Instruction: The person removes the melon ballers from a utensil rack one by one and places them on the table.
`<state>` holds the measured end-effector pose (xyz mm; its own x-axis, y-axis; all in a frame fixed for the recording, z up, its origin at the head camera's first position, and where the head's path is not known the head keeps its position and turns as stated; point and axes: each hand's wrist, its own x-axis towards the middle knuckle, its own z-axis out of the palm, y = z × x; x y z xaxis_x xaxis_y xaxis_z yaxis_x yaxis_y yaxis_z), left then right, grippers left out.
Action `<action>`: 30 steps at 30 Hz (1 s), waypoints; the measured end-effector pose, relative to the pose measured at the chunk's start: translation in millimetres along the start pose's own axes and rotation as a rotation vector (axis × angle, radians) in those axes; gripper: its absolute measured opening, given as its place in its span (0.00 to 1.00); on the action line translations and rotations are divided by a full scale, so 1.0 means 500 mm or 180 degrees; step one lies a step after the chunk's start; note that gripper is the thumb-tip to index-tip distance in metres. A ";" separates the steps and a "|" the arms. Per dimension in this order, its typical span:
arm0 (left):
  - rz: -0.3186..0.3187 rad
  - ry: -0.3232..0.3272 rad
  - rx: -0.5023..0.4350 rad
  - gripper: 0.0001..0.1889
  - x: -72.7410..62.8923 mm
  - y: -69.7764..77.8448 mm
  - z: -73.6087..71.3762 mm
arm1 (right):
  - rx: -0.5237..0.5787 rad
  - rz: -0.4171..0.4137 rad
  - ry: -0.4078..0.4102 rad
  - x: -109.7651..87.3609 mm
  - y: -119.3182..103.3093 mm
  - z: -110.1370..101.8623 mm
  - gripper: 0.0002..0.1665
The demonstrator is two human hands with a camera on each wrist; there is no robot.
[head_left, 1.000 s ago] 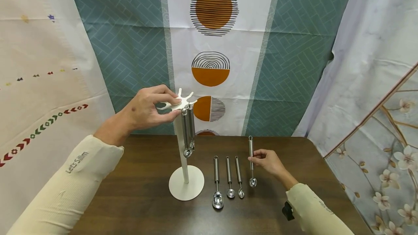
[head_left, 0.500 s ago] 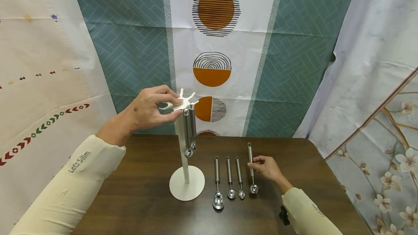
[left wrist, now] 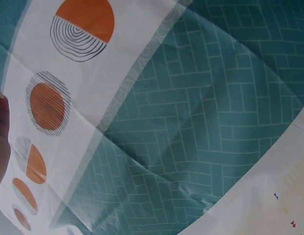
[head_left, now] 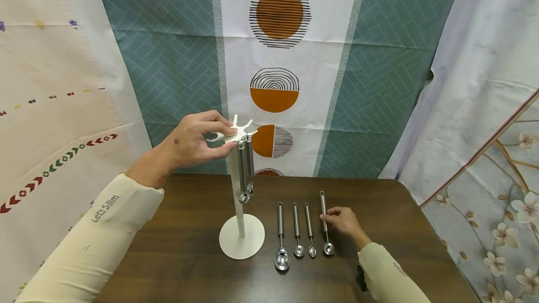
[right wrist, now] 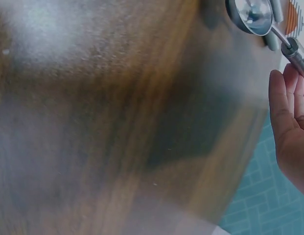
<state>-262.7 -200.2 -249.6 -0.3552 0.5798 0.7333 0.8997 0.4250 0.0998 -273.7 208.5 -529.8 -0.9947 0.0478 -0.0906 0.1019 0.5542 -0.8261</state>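
My left hand (head_left: 195, 137) pinches the pronged top of a white rack (head_left: 242, 242) with a round base. From its prongs hang a few steel-handled utensils (head_left: 244, 165), partly overlapping. On the right, my right hand (head_left: 343, 221) holds a steel melon baller (head_left: 323, 202) by its handle, its small round bowl towards me and close to the table. That bowl shows at the top of the right wrist view, beside the fingertips (right wrist: 276, 81). To its left lie three steel tools in a row: a large oval scoop (head_left: 281, 258), a small round one (head_left: 299, 250) and a narrow one (head_left: 312, 250).
The brown wooden table (head_left: 177, 247) ends at a patterned teal and white cloth (head_left: 375, 106) behind. Hanging cloths stand at the left (head_left: 50, 83) and the right (head_left: 484, 153). The left wrist view mostly shows the back cloth.
The right hand has brought the melon baller down towards the table and nearer to me, in line with the row. The left hand keeps its place on the rack.
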 end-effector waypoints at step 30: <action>-0.0056 0.0022 -0.0082 0.11 0.000 0.001 0.003 | -0.0096 0.0287 -0.0067 0.026 0.049 0.037 0.13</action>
<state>-262.7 -198.7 -250.5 -0.3694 0.5676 0.7358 0.8996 0.4170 0.1300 -283.9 207.2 -561.8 -0.9811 0.0812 -0.1757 0.1902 0.5733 -0.7970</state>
